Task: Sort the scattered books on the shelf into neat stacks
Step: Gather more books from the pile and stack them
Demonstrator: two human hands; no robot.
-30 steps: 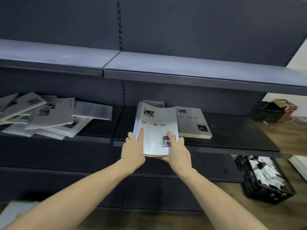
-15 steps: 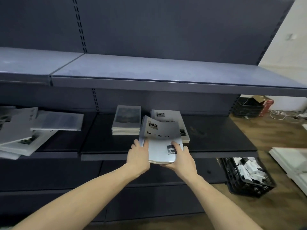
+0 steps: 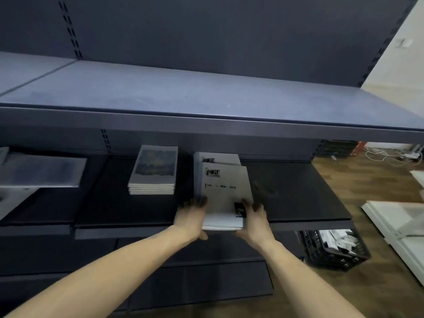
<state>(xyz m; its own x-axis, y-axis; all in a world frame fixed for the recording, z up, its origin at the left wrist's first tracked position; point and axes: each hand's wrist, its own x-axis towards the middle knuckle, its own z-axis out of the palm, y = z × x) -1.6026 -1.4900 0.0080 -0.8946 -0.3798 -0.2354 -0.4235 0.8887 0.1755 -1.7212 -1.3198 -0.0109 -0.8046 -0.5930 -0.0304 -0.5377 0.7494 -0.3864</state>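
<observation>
Left hand and right hand grip the near corners of a white book, laying it on the matching stack at shelf centre. Two-sided hold likely squares edges. Blue stack lies left.

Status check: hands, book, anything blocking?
Left hand and right hand grip white "Time Memory" book over matching book. Neat stack of blue-cover books alongside, apart. Nothing blocking.

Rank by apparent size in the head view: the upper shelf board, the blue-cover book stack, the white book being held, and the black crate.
1. upper shelf board, by far the largest.
2. black crate and white book: look alike; the crate is partly hidden, so unranked.
3. blue-cover book stack, smallest, though it lies farther back.
</observation>
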